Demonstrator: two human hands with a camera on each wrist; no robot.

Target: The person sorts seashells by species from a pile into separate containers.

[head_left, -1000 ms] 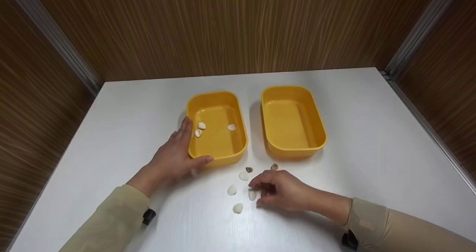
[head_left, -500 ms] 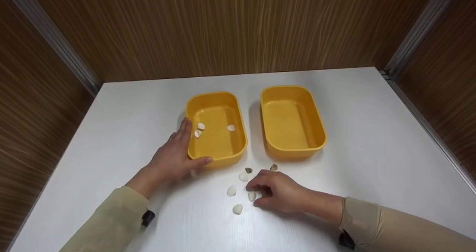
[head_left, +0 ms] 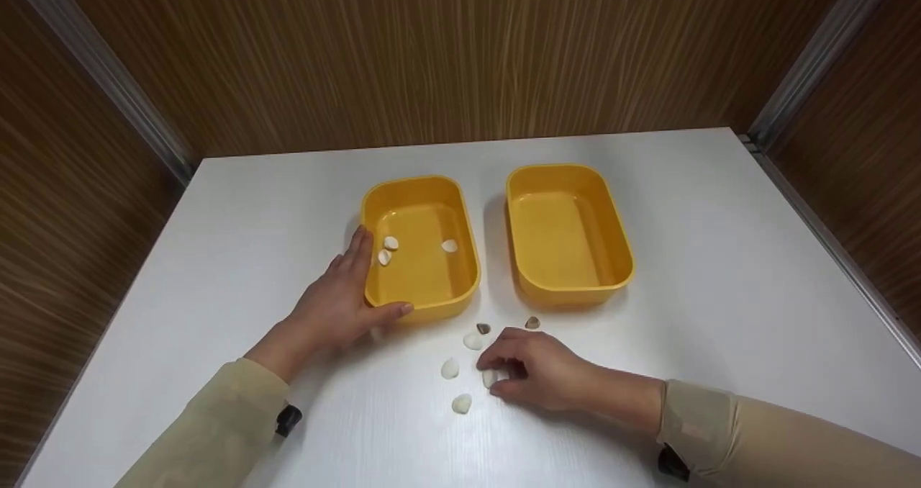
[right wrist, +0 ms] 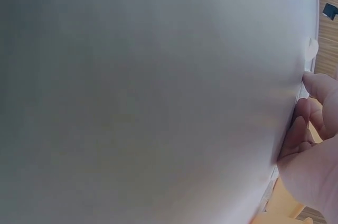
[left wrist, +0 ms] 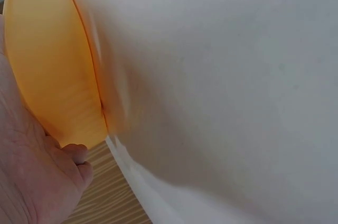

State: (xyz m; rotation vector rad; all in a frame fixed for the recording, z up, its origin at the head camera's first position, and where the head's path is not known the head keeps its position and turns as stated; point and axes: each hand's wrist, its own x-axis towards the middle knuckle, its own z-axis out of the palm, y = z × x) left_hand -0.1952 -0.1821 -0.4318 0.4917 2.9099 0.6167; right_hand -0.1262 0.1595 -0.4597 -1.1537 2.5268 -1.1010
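My left hand lies against the near left corner of a yellow plastic tray. Its thumb extends over the front rim and its fingers along the left side. Inside that tray are three white seashells, one by the right wall. Low over the table, my right hand pinches a white seashell between thumb and fingers, at table level; the contact is partly hidden. Left of it lie more white seashells, and beyond them two small brown seashells.
A second yellow tray with nothing in it stands to the right of the first, a narrow gap between them. The white table is bounded by wood-grain panels at the back and sides.
My right hand has shifted slightly left, its thumb and fingers coming in closer around the white seashell. The left hand and both trays have stayed in place.
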